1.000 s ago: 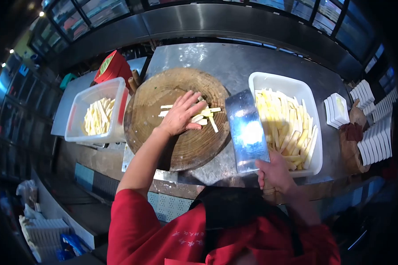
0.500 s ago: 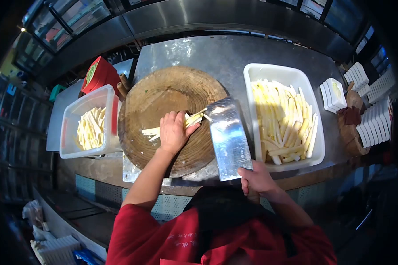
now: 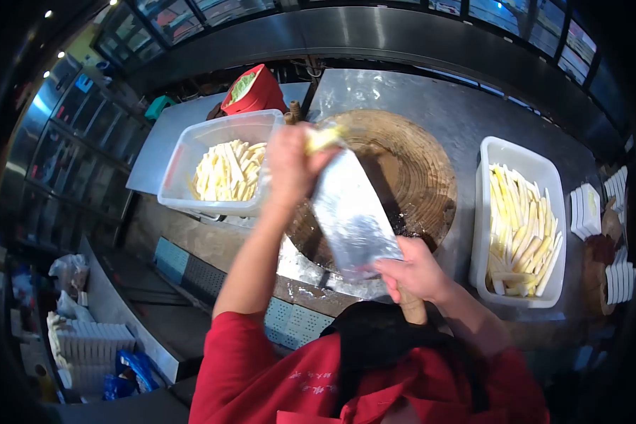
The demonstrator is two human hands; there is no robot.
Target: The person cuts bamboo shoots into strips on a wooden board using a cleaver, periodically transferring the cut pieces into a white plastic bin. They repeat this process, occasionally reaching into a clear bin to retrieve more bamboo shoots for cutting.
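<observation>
My left hand (image 3: 293,157), blurred by motion, is raised over the left side of the round wooden chopping block (image 3: 420,162). It is closed around a bunch of pale yellow vegetable strips (image 3: 323,138). In my right hand (image 3: 415,268) is the wooden handle of a broad cleaver (image 3: 353,212), whose blade slants across the block with its far end near the strips. Just left of my left hand stands a clear plastic tub (image 3: 173,187) with a heap of cut strips (image 3: 230,169). To the right, a white tub (image 3: 482,212) holds longer whole pale stalks (image 3: 523,233).
Behind the clear tub is a red container (image 3: 261,92) with something green inside. White dishes (image 3: 585,210) are stacked at the far right of the metal counter (image 3: 466,113). More white stacked items (image 3: 95,346) and a blue bag (image 3: 138,371) sit at lower left.
My left hand has lifted the strips off the block and moved left toward the clear tub. The cleaver has come left over the block. The whole view has turned left.
</observation>
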